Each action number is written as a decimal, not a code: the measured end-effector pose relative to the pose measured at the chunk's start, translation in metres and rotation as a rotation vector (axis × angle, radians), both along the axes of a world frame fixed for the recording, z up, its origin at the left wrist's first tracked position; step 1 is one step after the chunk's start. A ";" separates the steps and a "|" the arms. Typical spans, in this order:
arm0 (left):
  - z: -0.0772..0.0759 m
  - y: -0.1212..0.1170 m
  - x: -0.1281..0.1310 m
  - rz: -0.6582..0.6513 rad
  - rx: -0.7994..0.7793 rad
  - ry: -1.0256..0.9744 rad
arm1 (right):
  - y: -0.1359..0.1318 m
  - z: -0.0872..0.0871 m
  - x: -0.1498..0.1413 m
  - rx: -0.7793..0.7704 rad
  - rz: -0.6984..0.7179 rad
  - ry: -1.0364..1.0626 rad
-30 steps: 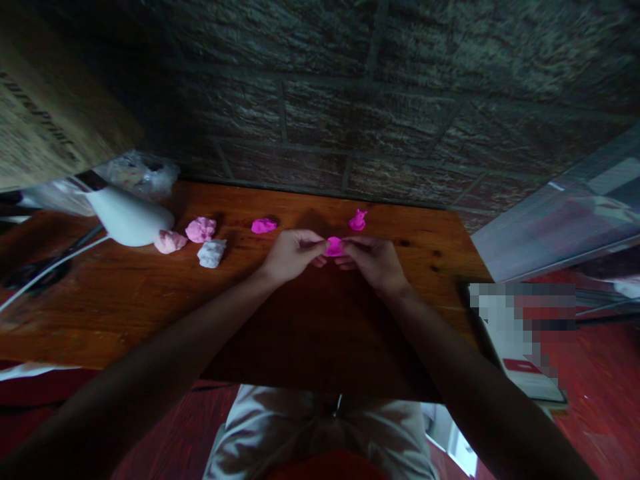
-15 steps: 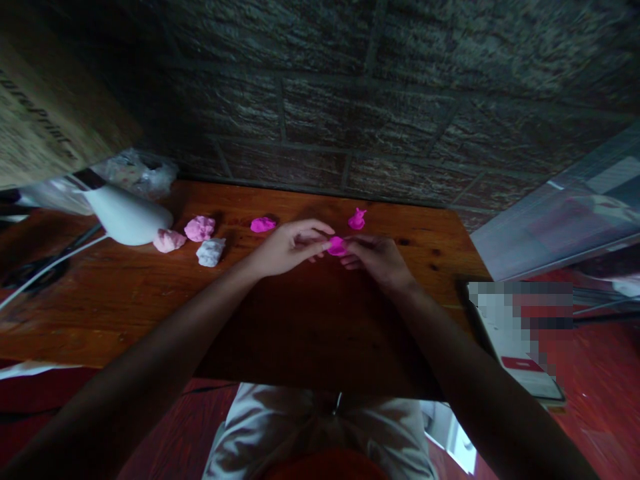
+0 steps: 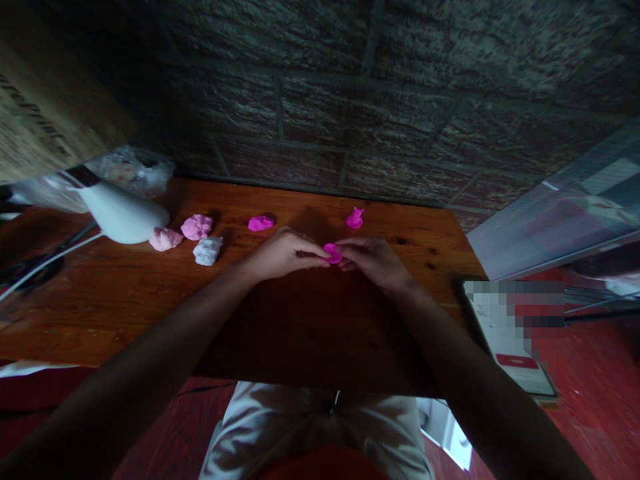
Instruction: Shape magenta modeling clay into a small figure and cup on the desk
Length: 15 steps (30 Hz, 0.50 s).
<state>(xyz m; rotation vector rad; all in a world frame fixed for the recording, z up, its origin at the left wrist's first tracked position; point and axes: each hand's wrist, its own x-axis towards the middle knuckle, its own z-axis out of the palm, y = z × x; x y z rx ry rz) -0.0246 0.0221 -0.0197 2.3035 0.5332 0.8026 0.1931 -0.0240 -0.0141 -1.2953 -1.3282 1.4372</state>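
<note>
Pinching a magenta disc (image 3: 333,254) from opposite sides over the desk (image 3: 125,293), toward its far edge, the left hand (image 3: 280,255) and right hand (image 3: 376,261) each have a nearly closed grip on what looks light, soft and easily dented, best held gently by its rim.

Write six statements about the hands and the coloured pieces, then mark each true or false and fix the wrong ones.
1. The left hand and right hand both hold a round magenta piece. True.
2. The right hand is spread flat. False: it pinches that piece.
3. A white lump sits near two pink lumps. True.
4. The white lump is right of both hands. False: it is left of them.
5. A magenta figure is on the wooden table. True.
6. The left hand holds the figure. False: the figure is apart from both hands.
</note>
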 end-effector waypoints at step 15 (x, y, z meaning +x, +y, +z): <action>-0.002 -0.004 0.004 0.026 -0.033 0.065 | 0.000 -0.004 0.001 0.045 0.025 -0.096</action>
